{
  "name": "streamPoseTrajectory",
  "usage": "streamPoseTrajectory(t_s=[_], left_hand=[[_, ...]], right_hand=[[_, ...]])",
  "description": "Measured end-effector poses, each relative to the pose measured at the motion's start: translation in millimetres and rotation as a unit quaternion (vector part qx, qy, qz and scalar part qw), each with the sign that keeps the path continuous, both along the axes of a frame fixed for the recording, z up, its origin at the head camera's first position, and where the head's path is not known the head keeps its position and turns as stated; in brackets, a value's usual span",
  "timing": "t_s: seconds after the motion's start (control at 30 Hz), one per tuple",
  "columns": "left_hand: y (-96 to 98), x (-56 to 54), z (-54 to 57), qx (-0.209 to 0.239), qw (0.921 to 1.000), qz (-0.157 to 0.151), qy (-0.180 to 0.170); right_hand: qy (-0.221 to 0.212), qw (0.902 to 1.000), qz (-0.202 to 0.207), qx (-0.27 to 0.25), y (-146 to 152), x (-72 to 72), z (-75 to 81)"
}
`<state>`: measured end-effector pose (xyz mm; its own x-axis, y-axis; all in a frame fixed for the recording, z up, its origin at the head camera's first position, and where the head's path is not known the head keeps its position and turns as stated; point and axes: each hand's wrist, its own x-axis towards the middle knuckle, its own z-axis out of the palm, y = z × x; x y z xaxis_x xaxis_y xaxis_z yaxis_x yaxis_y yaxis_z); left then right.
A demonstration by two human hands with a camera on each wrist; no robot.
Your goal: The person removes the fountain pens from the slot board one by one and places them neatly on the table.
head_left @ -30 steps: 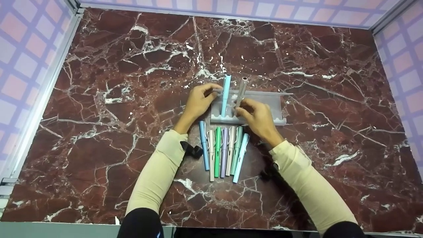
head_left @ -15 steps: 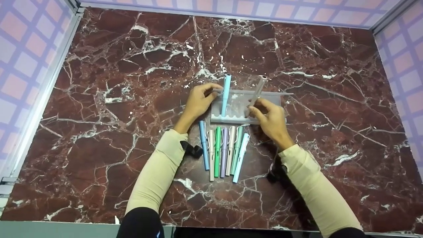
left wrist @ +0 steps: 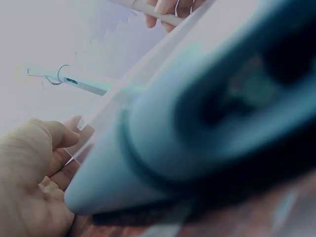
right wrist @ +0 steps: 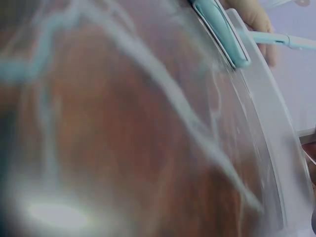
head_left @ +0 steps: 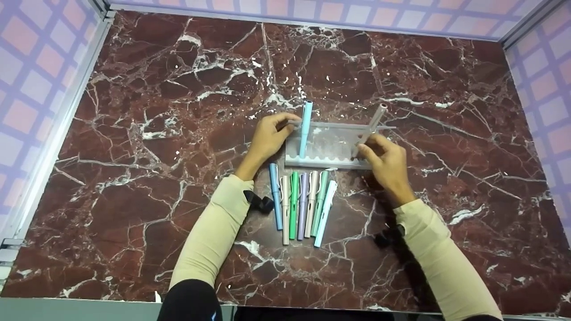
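A clear plastic pen rack [head_left: 332,140] with a scalloped front strip stands mid-table. My left hand [head_left: 270,136] pinches its left end; in the left wrist view, thumb and fingers [left wrist: 61,133] close on the transparent edge. One light blue pen [head_left: 306,129] leans upright in a slot near that end. Toward the rack's right end, my right hand [head_left: 387,162] grips a grey-brown pen [head_left: 375,119], tilted with its top to the right. Its lower tip is near the scalloped strip; whether it touches is unclear. Right fingers are partly hidden behind the pen.
In front of the rack lie several capped pens side by side, among them a blue pen [head_left: 275,196], a green pen [head_left: 294,205], a purple pen [head_left: 303,205] and a light blue pen [head_left: 325,214]. The red-brown marbled table [head_left: 178,133] has patterned walls around it.
My right hand has carried the grey-brown pen rightward along the rack, from beside the upright light blue pen to near the right end. My left hand stays put.
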<state>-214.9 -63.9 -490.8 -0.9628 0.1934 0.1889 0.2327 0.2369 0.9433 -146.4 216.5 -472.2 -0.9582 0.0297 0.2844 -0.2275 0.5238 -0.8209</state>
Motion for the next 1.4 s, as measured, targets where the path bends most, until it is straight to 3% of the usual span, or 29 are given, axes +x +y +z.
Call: streamPoseTrajectory(t_s=[0.1, 0.27, 0.4, 0.53, 0.77, 1.03, 1.4], left_hand=[[0.2, 0.6, 0.0, -0.003, 1.0, 0.0, -0.001], [0.8, 0.6, -0.1, -0.009, 1.0, 0.0, 0.0], [0.5, 0.1, -0.1, -0.005, 1.0, 0.001, -0.005], [0.8, -0.9, 0.0, -0.004, 1.0, -0.003, -0.006], [1.0, -0.6, -1.3, -0.008, 1.0, 0.0, -0.003], [0.0, -0.2, 0.6, -0.014, 0.9999, 0.001, -0.003], [-0.7, 0.4, 1.1, -0.035, 0.9992, 0.006, -0.02]], right_hand=[[-0.016, 0.9995, -0.004, -0.027, 8.1, 3.7, 2.2], [-0.027, 0.9918, -0.019, -0.124, 32.2, 9.1, -7.1], [-0.015, 0.9846, -0.054, -0.166, 56.2, 11.9, -22.2], [-0.007, 0.9778, -0.091, -0.188, 70.9, 17.3, -21.4], [0.007, 0.9789, -0.113, -0.17, 68.7, 28.6, -1.7], [0.015, 0.9833, -0.122, -0.135, 60.7, 42.1, 1.7], [-0.012, 0.985, -0.13, -0.113, 49.6, 71.5, 1.9]])
